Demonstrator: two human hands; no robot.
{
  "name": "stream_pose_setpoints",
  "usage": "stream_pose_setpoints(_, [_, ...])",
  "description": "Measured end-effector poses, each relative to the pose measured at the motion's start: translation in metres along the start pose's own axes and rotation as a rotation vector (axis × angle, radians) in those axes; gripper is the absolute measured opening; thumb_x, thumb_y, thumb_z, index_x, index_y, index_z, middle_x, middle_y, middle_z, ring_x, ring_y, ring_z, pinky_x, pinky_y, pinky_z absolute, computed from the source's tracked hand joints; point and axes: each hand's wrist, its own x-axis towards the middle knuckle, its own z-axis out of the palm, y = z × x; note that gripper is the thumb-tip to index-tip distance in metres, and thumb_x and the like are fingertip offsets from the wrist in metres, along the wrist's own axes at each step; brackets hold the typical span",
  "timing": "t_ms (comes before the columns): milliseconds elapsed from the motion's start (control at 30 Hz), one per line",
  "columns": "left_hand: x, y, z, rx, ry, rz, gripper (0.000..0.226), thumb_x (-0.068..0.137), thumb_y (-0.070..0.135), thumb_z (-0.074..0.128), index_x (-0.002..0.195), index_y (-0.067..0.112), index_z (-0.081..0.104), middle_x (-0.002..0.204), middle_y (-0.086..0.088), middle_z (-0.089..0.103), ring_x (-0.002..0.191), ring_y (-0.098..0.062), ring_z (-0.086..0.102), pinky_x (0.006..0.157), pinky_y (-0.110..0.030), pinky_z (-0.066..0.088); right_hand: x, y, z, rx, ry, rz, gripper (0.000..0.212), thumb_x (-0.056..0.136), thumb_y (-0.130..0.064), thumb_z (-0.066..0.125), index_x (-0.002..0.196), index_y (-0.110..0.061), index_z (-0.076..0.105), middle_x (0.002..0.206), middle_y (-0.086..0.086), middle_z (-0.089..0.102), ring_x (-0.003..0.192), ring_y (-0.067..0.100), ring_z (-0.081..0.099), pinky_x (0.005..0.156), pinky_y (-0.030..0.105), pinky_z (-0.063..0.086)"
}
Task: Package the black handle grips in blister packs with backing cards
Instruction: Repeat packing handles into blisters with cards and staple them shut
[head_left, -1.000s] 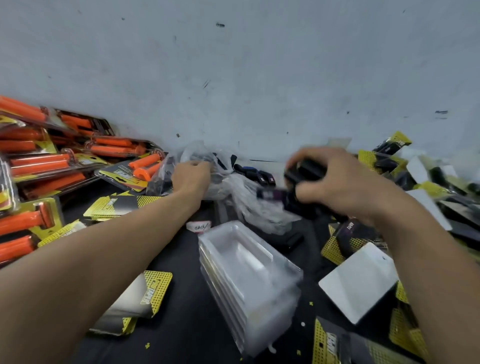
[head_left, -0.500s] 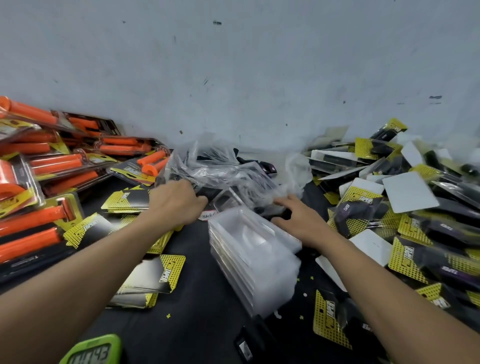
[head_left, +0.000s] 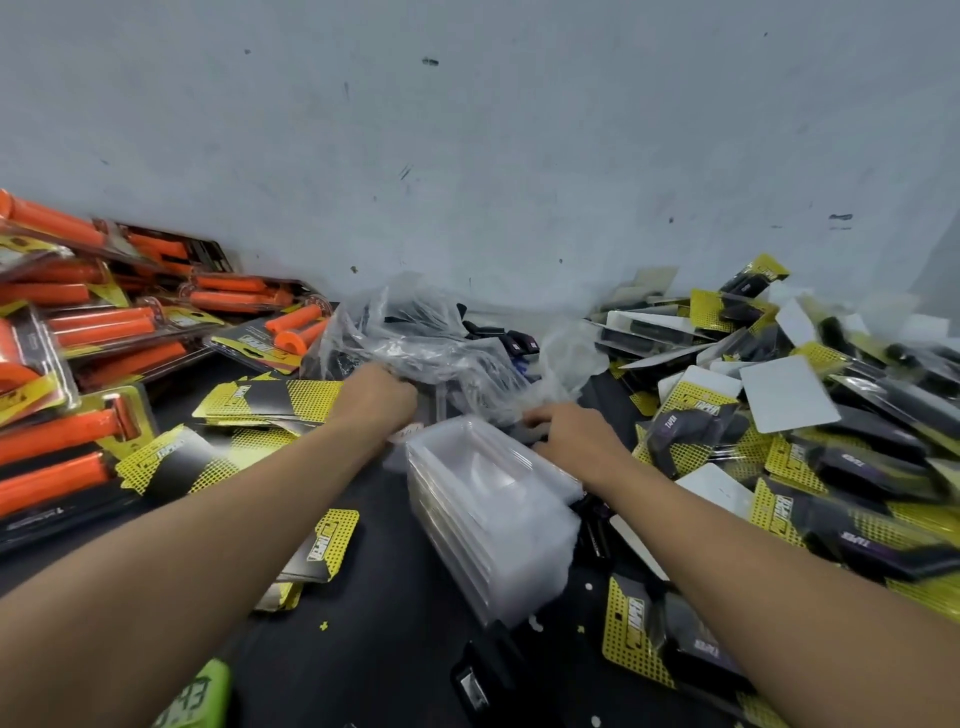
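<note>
Head view: a person reaches with both arms over a dark bench (head_left: 374, 613) toward a grey wall (head_left: 519, 156).
Left hand (head_left: 376, 400): it sits at the edge of a clear plastic bag (head_left: 415, 332). Its fingers are tucked under and hidden, so I cannot tell if it holds the bag.
Right hand (head_left: 576, 434): its fingers are out fairly straight and point left, just past the far end of the blister packs. I see nothing in it.
Black handle grips (head_left: 511, 340): a few loose ones peek out behind the bag, close to the wall.
Blister packs (head_left: 488, 514): a clear stack between the two arms, its long side running away from the person.
Backing cards (head_left: 270, 400): yellow and black, piled just left of the left hand.
Which way: the grips lie past both hands, toward the wall. The right hand is nearer. They seem to lie across, left to right, but it is blurry.
Next, I think: the right hand must reach on past the stack to get one.
Sides: finished packs (head_left: 841, 467) heaped on the right, orange grip packs (head_left: 104, 322) on the left.
</note>
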Motion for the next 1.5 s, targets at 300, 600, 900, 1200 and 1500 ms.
stream_pose_setpoints(300, [-0.056,-0.011,-0.123,0.517,0.199,0.232,0.019,0.093,0.019,0.058,0.106,0.015,0.072,0.099,-0.01,0.072,0.091,-0.036,0.069,0.064,-0.033,0.048,-0.081,-0.043,-0.043,0.316,0.433,-0.052,0.02,0.092,-0.023,0.066,0.082,-0.034,0.08,0.068,-0.02,0.072,0.06,-0.004,0.065,0.055,0.013,0.042])
stream_pose_setpoints(600, [-0.176,-0.075,-0.087,0.178,-0.574,-0.031,0.024,0.096,0.023,0.062,0.102,0.001,0.055,0.075,-0.017,0.076,0.063,-0.033,0.076,0.054,-0.039,0.062,-0.174,-0.122,-0.02,0.377,0.341,-0.289,0.021,0.09,-0.018,0.064,0.088,-0.032,0.079,0.073,-0.02,0.072,0.072,-0.001,0.066,0.066,0.014,0.05])
stream_pose_setpoints(900, [-0.161,-0.097,-0.111,0.54,-0.115,0.265,0.04,0.083,0.011,0.067,0.116,0.033,0.073,0.11,-0.001,0.074,0.099,-0.028,0.067,0.076,-0.034,0.056,-0.233,-0.131,0.072,0.026,0.006,-0.471,0.032,0.093,-0.029,0.06,0.123,-0.02,0.064,0.119,-0.001,0.065,0.113,0.023,0.053,0.102,0.034,0.041])
stream_pose_setpoints(1200, [-0.156,-0.112,-0.081,0.644,-0.057,0.478,0.024,0.093,0.014,0.063,0.105,0.03,0.076,0.079,0.003,0.068,0.081,-0.027,0.07,0.057,-0.03,0.044,-0.236,-0.104,0.112,0.091,0.118,-0.485,0.039,0.092,-0.022,0.053,0.131,-0.025,0.058,0.106,-0.009,0.066,0.104,0.014,0.053,0.12,0.035,0.021])
stream_pose_setpoints(1500, [-0.166,-0.12,-0.099,0.522,0.32,0.761,0.015,0.082,0.006,0.08,0.074,0.016,0.073,0.051,-0.003,0.061,0.057,-0.033,0.064,0.045,-0.03,0.041,-0.248,-0.106,0.11,0.2,0.305,-0.503,0.043,0.082,-0.042,0.067,0.117,-0.018,0.071,0.125,-0.007,0.066,0.125,0.01,0.043,0.12,0.03,0.03])
